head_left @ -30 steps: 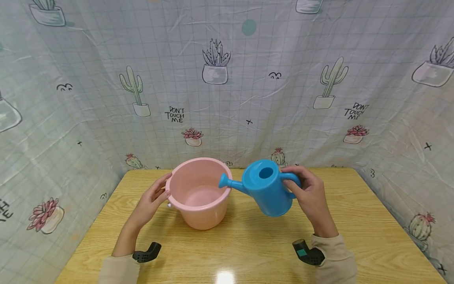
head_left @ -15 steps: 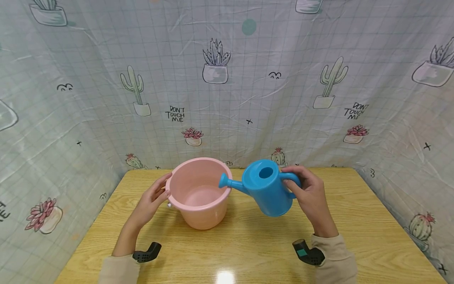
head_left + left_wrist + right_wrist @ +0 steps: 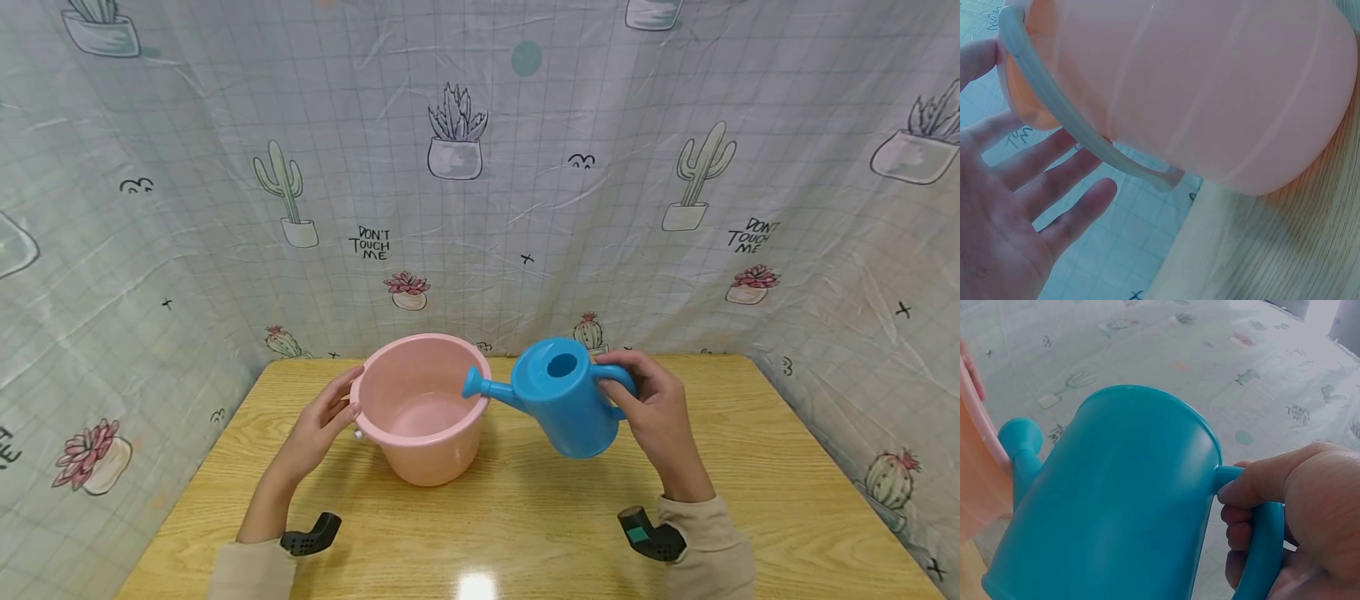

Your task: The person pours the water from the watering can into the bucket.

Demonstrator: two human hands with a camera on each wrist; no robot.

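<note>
A pink bucket stands on the table, with its pale carrying handle hanging at the side. My left hand rests against the bucket's left rim, thumb and fingers extended and fairly straight in the left wrist view. To the right, a blue watering can leans toward the bucket. Its spout's rose reaches just over the bucket's right rim. My right hand grips the can's handle, with fingers curled round it and the thumb on top. No water is visible.
The wooden table ends at a patterned cloth backdrop, which also closes off both sides. A black wrist device sits at my left sleeve, another black wrist device at my right.
</note>
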